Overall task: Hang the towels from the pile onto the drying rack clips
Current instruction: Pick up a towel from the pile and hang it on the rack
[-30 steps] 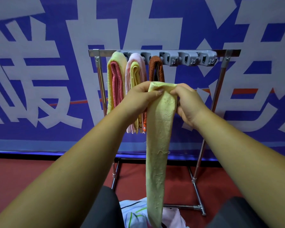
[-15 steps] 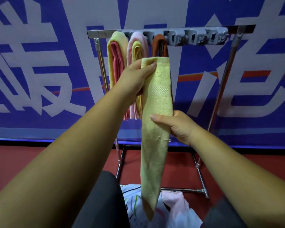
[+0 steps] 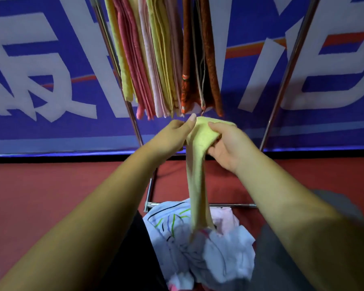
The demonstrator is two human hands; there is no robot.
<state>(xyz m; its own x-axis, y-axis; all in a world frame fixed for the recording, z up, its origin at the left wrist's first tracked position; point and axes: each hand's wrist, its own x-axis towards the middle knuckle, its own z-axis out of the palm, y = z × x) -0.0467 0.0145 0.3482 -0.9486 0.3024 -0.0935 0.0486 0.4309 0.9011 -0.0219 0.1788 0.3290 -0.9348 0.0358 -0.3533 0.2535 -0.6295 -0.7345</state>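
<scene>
We see the left hand (image 3: 173, 136) pinching the bunched top of the yellow towel (image 3: 198, 177), thumb up against the cloth, just under the hung towels (image 3: 162, 59) on the drying rack (image 3: 290, 66). Right hand (image 3: 229, 143) is curled round the same top from the other side. We note the towel hangs straight down between both forearms, lower end touching the pile (image 3: 208, 248) near the rack's foot.
</scene>
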